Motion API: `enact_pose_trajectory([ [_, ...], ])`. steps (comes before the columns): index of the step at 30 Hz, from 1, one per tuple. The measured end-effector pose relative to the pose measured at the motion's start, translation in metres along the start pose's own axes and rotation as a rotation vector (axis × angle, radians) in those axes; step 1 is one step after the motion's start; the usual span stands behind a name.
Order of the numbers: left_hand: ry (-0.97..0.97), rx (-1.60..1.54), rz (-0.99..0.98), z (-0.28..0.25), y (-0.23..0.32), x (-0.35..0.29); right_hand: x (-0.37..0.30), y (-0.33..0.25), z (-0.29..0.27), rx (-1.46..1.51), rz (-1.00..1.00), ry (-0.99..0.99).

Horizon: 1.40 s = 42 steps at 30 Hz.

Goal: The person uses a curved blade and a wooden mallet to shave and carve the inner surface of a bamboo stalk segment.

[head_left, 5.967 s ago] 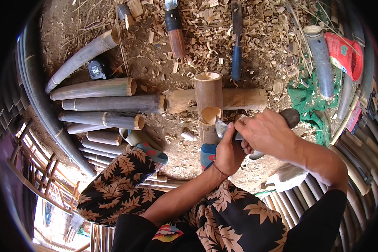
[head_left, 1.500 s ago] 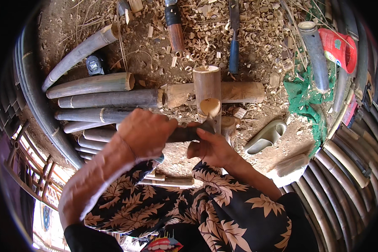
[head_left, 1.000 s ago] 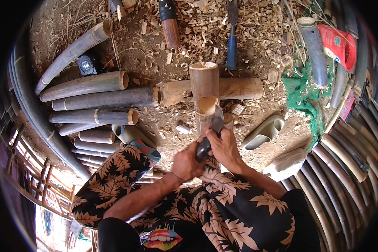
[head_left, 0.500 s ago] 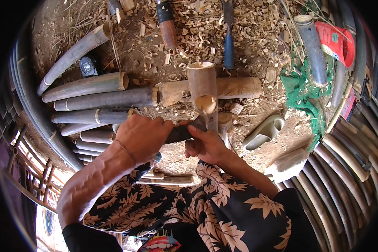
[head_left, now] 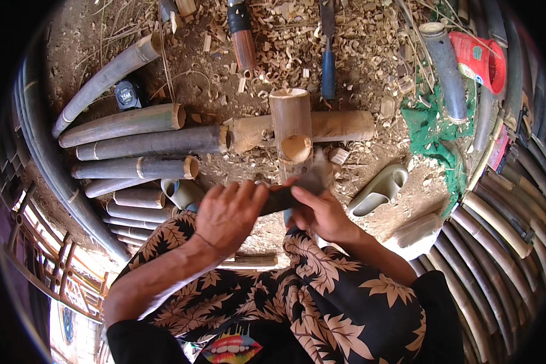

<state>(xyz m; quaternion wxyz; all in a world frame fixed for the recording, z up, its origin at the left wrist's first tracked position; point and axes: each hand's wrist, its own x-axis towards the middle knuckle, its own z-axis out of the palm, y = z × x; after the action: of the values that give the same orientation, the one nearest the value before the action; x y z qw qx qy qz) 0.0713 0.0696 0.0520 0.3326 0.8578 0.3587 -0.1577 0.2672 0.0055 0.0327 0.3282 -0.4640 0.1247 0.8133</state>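
Note:
My left hand (head_left: pixel 230 215) is wrapped round the black grip of a dark tool (head_left: pixel 279 199), its fingers closed. At the tool's other end, my right hand (head_left: pixel 321 212) grips it with the thumb lying along the top. A flat, greyish part beyond the right thumb is smeared by motion, so the tool's exact kind is unclear. Just past it stands a pale bamboo piece (head_left: pixel 290 115) with a round opening cut in its near side. Behind that piece lies a bamboo length (head_left: pixel 346 126), running crosswise on the ground.
Several bamboo lengths (head_left: pixel 155 141) lie at the left, near a tape measure (head_left: pixel 127 95). Blue-handled tool (head_left: pixel 328 73) and wooden-handled tool (head_left: pixel 242 48) rest among shavings. Right: a sandal (head_left: pixel 379 191), green netting (head_left: pixel 431 133), a red container (head_left: pixel 482 60), more bamboo poles (head_left: pixel 497 242).
Both hands have shifted right and toward me, carrying the tool away from the bamboo's opening. That opening now shows whole, and a sandal at the left has come into sight.

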Motion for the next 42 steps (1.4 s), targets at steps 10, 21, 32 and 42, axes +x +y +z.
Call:
enact_pose_trajectory([
  [10,-0.494,-0.437,-0.195,0.013,-0.015,0.008,0.016,0.003,-0.004,-0.208,0.059,0.107],
  [21,-0.027,-1.053,-0.567,0.100,0.099,0.015,0.021,0.027,-0.045,-1.554,-0.411,0.382],
  [32,-0.034,-0.361,-0.455,0.022,-0.031,0.013,0.062,0.023,0.028,-0.554,-0.357,0.013],
  [42,-0.403,0.487,0.183,-0.111,0.010,0.158,0.051,-0.011,0.011,0.964,-0.198,-0.414],
])
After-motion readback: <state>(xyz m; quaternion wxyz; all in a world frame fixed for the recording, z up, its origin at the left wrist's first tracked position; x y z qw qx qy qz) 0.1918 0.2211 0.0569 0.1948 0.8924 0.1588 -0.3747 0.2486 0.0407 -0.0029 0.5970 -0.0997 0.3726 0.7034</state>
